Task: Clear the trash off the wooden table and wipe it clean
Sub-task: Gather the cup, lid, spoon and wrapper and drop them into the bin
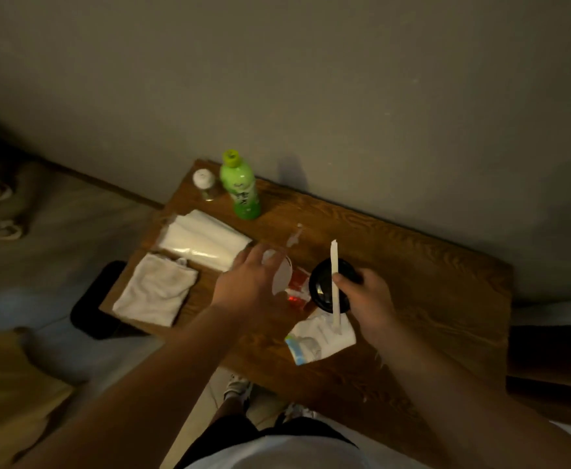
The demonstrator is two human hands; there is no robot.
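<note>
On the wooden table (412, 275) my right hand (365, 296) grips a black-lidded cup (321, 282) together with a long white wrapped straw (334, 282). My left hand (247, 282) reaches over a white round cup or lid (282, 275), its fingers curled on it. Between my hands lies a red wrapper (298, 289). A crumpled white and blue packet (318, 340) sits near the front edge. A small clear scrap (294, 236) lies behind. A white cloth (157, 292) lies at the left.
A green bottle (240, 187) and a small white-capped jar (204, 182) stand at the back left by the wall. A pack of white plastic bags (203, 240) lies beside the cloth. A black bin (98, 299) stands on the floor left of the table.
</note>
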